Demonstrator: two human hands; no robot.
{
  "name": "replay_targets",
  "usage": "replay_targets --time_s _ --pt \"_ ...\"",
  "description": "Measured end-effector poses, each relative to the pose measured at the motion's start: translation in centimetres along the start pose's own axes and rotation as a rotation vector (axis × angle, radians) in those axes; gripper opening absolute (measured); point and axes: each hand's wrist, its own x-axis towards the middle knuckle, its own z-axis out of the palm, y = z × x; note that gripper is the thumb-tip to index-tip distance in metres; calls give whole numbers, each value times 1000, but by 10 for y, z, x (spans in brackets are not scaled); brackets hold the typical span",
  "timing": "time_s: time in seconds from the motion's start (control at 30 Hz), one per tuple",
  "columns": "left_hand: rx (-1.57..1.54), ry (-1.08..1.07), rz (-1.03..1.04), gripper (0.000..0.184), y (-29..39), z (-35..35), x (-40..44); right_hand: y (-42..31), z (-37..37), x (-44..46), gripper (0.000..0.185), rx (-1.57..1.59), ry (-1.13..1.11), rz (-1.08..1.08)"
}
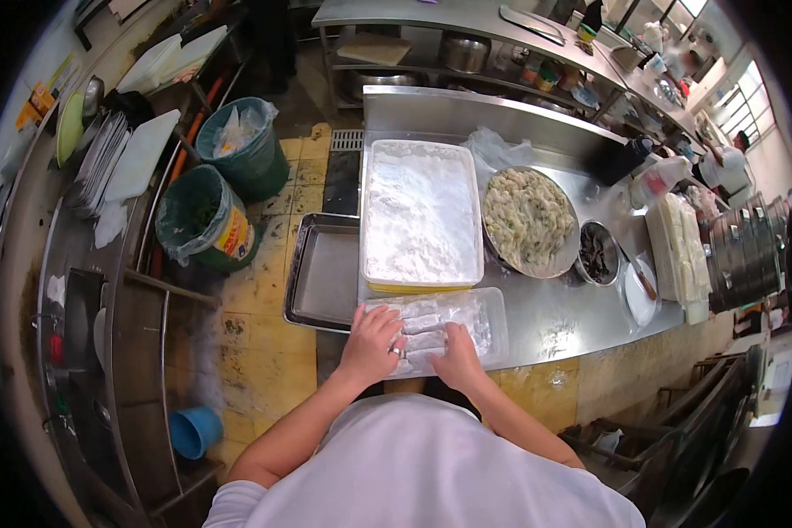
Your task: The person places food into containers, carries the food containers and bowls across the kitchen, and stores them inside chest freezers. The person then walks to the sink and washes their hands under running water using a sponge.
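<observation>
Left hand (374, 341): half curled, palm down over the left side of the rolls (426, 322), wearing a ring (396, 351); honestly can't tell if gripping one
Right hand (456, 356): bent in at the other side of the same rolls, partly hidden at the fingertips, so can't tell on grip either
Rolls: white, powdery, lined up in the clear tray (500, 327)
Clear tray: near edge of the tabletop (541, 321), right by the white shirt (449, 458)
Tub (422, 283): just beyond the clear tray, loaded with white powder (422, 211)
Big bowl (575, 244): right of the tub, heaped with pale mix (528, 216), flecked green
Small bowl (600, 283): next to the big one, holding dark bits (598, 246)
Metal pan (326, 268): just left of the tub
</observation>
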Motion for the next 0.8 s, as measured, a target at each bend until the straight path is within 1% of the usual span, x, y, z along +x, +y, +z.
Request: replay_targets --time_s 0.07,0.17,0.27,0.37,0.47,0.57,0.67,0.7,0.77,0.8 --pt "-24 -78 33 36 9 -2 -4 -11 -11 -14 56 -86 36 -43" --pt "16 -154 51 42 20 0 -7 11 -2 -9 61 -142 -99 -80" --pt "35 -103 46 47 20 10 -8 16 10 -6 64 -100 -15 -102" --pt "61 -83 0 47 22 10 -4 11 11 -6 66 -94 39 -123" --pt "73 -52 -4 46 21 17 -3 13 8 -6 65 -118 69 -165" --pt "100 -65 -31 40 18 22 -2 -2 -6 -2 63 -158 -8 -107" --pt "76 -48 -25 33 23 16 -1 -17 -32 21 59 -164 57 -148" --pt "83 -47 -25 32 24 18 -2 -19 -37 38 50 -135 157 -242" --pt "107 -34 -41 29 23 19 -4 -38 -46 103 37 -55 233 -459" --pt "128 -23 -39 29 23 20 -5 -45 -44 127 29 -48 136 -434"
